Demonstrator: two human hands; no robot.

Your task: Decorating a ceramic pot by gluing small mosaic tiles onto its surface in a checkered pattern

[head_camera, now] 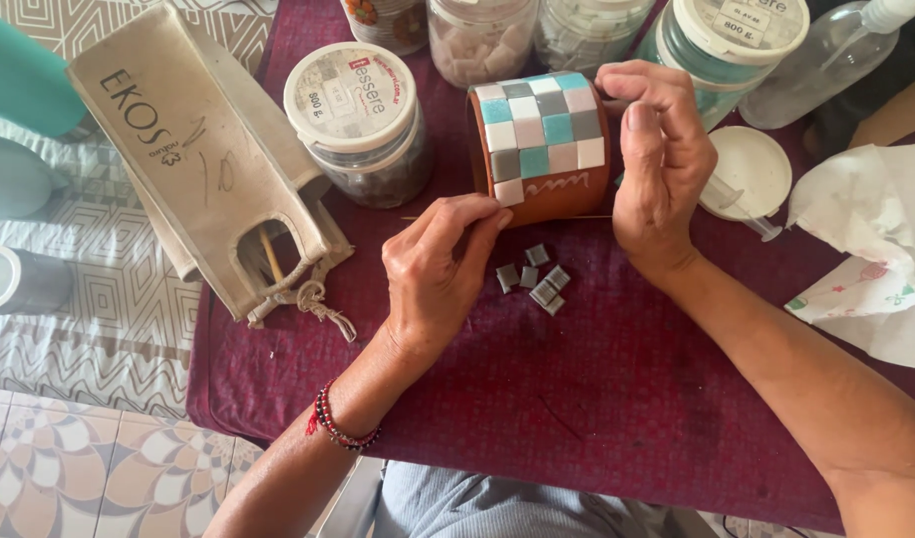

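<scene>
Terracotta pot (pixel 547 149), lying on its side on the maroon cloth (pixel 577 399), carries white, grey and teal mosaic tiles. Right hand (pixel 662 169) grasps its 3 o'clock end; left hand (pixel 438 269), at 7 o'clock, pinches a thin stick (pixel 577 216). Lidded jar (pixel 363 125) at 9 o'clock holds dark tiles. Loose grey tiles (pixel 535 279) lie at 6 o'clock.

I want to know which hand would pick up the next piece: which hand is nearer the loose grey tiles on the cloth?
Left. The left hand sits just beside the loose grey tiles, to their left. The right hand is higher up, gripping the terracotta pot, above and right of them.
</scene>
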